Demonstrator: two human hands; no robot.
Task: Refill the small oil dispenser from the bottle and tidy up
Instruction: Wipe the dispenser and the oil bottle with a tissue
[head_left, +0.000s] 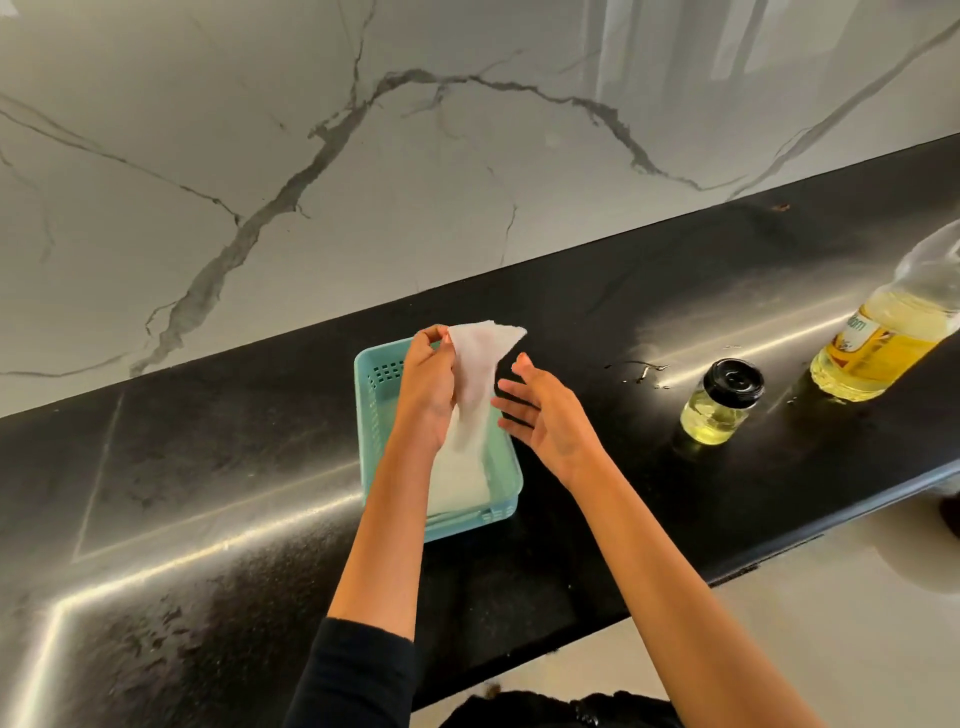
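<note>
1. Pinching the upper corner of a thin white paper tissue (480, 358) between thumb and fingertips, the left hand (426, 384) is held above a shallow turquoise plastic basket (375, 364). The tissue's lower part hangs down into the basket.
2. The right hand (545, 415) is held just beside the tissue, fingers straight and spread, with nothing gripped.
3. The small round glass oil dispenser with a black lid (719, 402) is stood upright on the glossy black stone counter (208, 467), well to the right of the basket, and is partly filled with pale yellow oil.
4. The large clear plastic oil bottle with a yellow label (883, 343) is placed near the dispenser at the right edge of view, partly filled.
5. A few wet drops (641, 370) are seen on the counter between basket and dispenser.
</note>
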